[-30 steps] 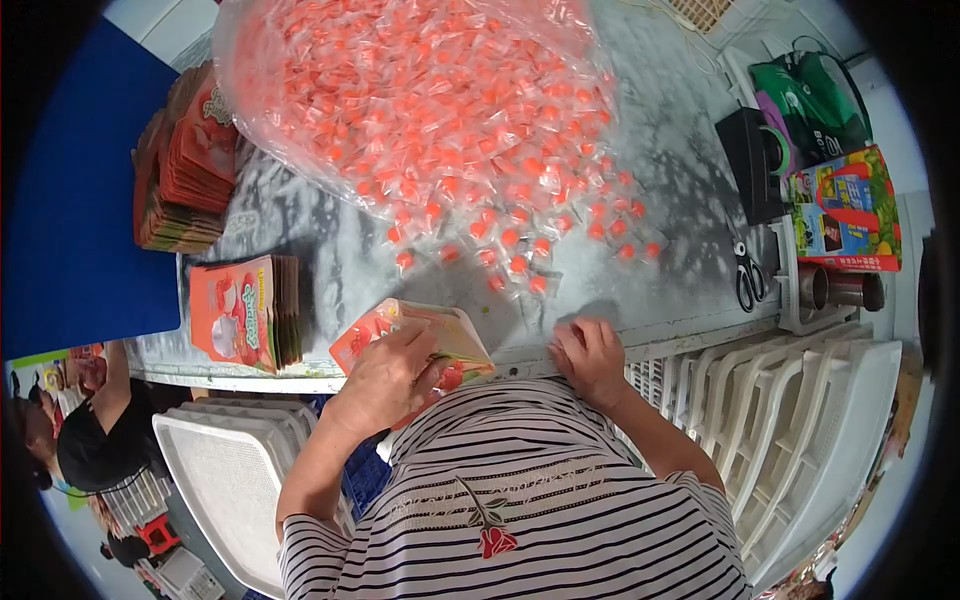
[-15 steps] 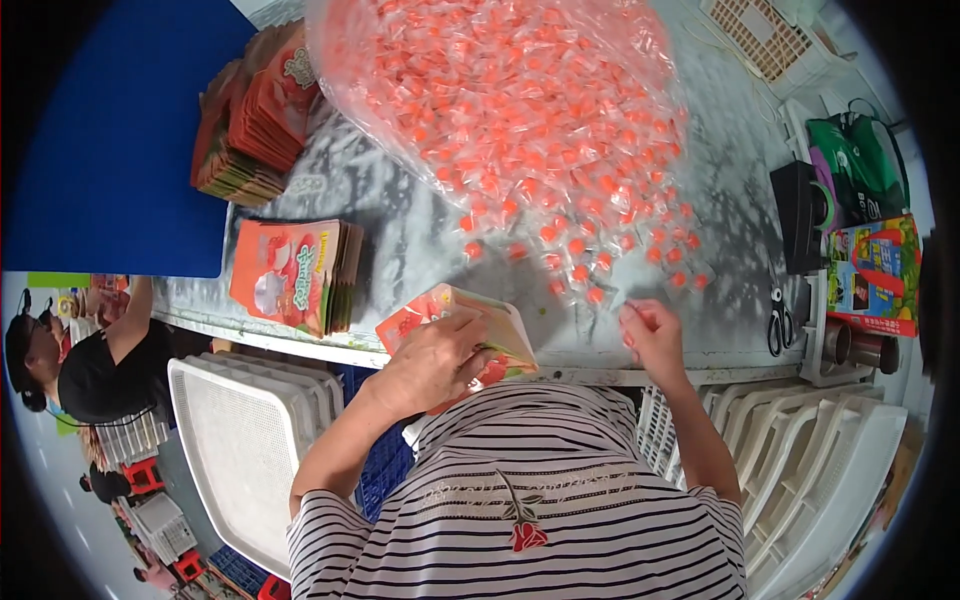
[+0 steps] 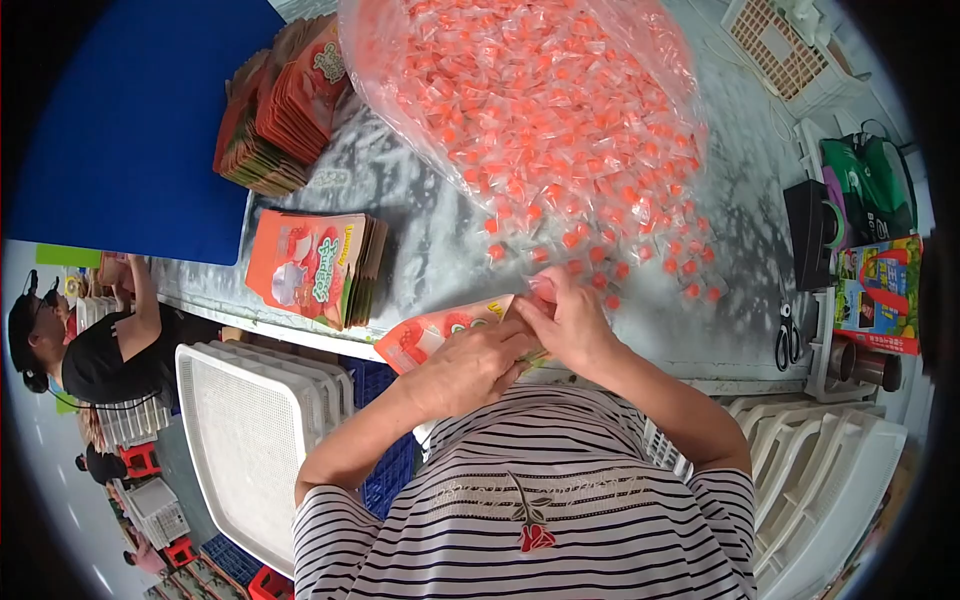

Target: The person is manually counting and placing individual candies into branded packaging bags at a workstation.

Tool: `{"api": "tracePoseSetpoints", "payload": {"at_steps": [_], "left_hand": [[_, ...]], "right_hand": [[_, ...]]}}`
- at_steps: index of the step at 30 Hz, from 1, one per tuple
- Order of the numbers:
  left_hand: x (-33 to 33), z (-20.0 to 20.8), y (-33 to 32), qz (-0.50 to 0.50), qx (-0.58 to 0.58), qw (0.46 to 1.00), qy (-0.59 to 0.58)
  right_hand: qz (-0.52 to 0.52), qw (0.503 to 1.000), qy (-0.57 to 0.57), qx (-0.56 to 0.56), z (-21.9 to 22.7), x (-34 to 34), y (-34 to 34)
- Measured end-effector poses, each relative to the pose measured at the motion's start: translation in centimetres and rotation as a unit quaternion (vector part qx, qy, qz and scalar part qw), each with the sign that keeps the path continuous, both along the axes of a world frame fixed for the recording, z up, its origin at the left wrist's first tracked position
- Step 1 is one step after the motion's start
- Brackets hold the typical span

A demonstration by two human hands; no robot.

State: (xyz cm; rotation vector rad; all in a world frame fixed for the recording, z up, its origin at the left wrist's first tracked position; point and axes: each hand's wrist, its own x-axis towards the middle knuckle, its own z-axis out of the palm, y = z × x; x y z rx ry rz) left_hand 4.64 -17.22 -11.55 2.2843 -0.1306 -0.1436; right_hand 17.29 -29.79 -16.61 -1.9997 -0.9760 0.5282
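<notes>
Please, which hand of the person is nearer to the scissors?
The right hand. It is to the left of the scissors; the left hand, on the pouch, is farther left.

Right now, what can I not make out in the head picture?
- Inside of the pouch: head view, hidden by its front and the left hand.
- How many wrapped pieces the right hand holds: head view, covered by fingers.
- Heap's far end: head view, cut by top edge.

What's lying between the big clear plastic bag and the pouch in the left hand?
In the head view, a few loose, clear-wrapped orange pieces lie on the grey tabletop between bag and pouch.
</notes>
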Motion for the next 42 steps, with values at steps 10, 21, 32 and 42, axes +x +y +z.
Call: {"api": "tracePoseSetpoints", "payload": {"at_steps": [10,21,32,42], "left_hand": [[0.3,-1.2,1.8,0.032,-0.055,0.998,0.005],[-0.3,-1.9,1.9,0.048,-0.031,0.998,0.031],[-1.6,1.3,0.2,0.023,-0.040,0.998,-0.042],[-2.6,-0.5,0.7,0.209,-0.052,0.977,0.000]], "right_hand": [[0.038,0.920,0.389,-0.026,3.8,0.8,-0.7],[0.091,0.909,0.407,-0.026,4.9,0.8,-1.0],[0.205,0.971,0.003,0.127,2.9,-2.4,-2.2],[-0.067,0.974,-0.210,0.044,-3.7,4.4,-5.8]]}}
